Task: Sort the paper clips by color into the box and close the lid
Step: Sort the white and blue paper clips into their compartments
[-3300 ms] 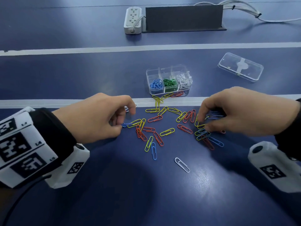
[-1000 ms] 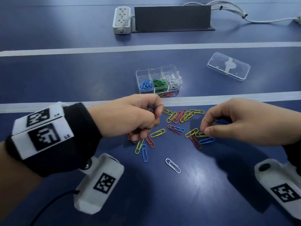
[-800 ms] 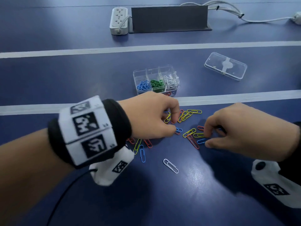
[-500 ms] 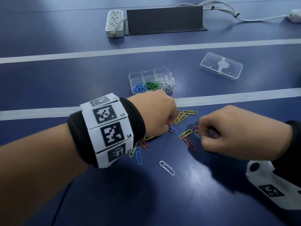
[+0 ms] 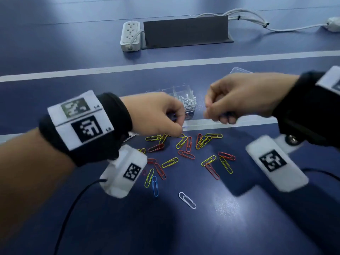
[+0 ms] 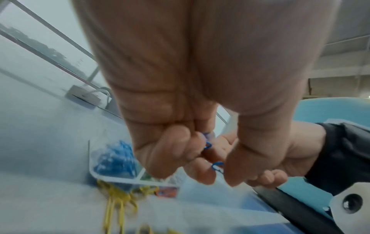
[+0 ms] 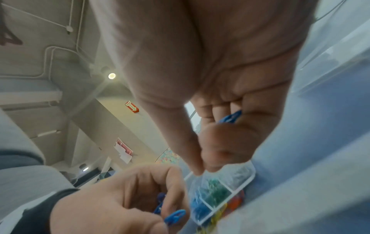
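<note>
- Hovering above the near side of the clear divided box [image 5: 184, 94], both hands are raised off the tabletop [image 5: 202, 227].
- Left hand [image 5: 156, 115]: fingers curled, clamped on several blue paper clips [image 6: 208, 144], seen poking out between thumb and fingertips in the left wrist view.
- Right hand [image 5: 244, 96]: fingers together, curled round a few blue clips [image 7: 230, 118] tucked against the palm; thumb and forefinger tips touch.
- Box: white clips [image 5: 187, 103] in the right compartment, green clips [image 7: 216, 190] in the middle, a blue heap [image 6: 116, 158] in the left. Front row seems to hold red and yellow ones, though blur makes this unsure.
- Loose on the tabletop near the box: scattered yellow clips [image 5: 170, 162] and red clips [image 5: 186, 154], mixed, some overlapping.
- Nearer the person: a single blue clip [image 5: 155, 186] and, a little apart, a single white clip [image 5: 187, 200].
- Clear lid [image 5: 239, 70] lies behind the right hand, mostly hidden.
- Far side: white power strip [image 5: 129, 36] beside a dark panel [image 5: 185, 32], with white cables [image 5: 257, 21].
</note>
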A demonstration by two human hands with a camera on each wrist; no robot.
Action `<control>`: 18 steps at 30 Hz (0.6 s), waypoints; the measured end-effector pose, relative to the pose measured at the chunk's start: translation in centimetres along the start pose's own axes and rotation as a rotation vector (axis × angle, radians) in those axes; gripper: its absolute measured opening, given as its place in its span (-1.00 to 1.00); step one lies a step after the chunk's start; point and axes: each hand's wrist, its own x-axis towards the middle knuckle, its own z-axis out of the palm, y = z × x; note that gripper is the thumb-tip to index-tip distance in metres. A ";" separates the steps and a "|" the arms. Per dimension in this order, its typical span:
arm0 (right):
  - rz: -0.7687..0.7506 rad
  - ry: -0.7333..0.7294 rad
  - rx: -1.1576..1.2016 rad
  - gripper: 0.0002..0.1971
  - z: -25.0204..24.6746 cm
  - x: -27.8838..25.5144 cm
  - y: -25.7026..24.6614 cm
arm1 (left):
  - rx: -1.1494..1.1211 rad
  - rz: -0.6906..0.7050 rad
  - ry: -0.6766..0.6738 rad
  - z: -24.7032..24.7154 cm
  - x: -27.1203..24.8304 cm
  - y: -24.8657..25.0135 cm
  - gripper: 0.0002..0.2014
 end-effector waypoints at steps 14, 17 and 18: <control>0.076 0.279 -0.257 -0.96 -1.5 7.3 -5.4 | 0.157 -0.150 0.309 -4.5 6.3 0.4 -0.84; 0.064 0.261 -0.152 -0.93 -2.1 7.7 -5.3 | 0.145 -0.178 0.294 -4.3 6.7 0.6 -0.86; 0.056 0.260 -0.137 -0.93 -2.1 7.6 -5.3 | 0.144 -0.186 0.285 -4.2 6.8 0.6 -0.84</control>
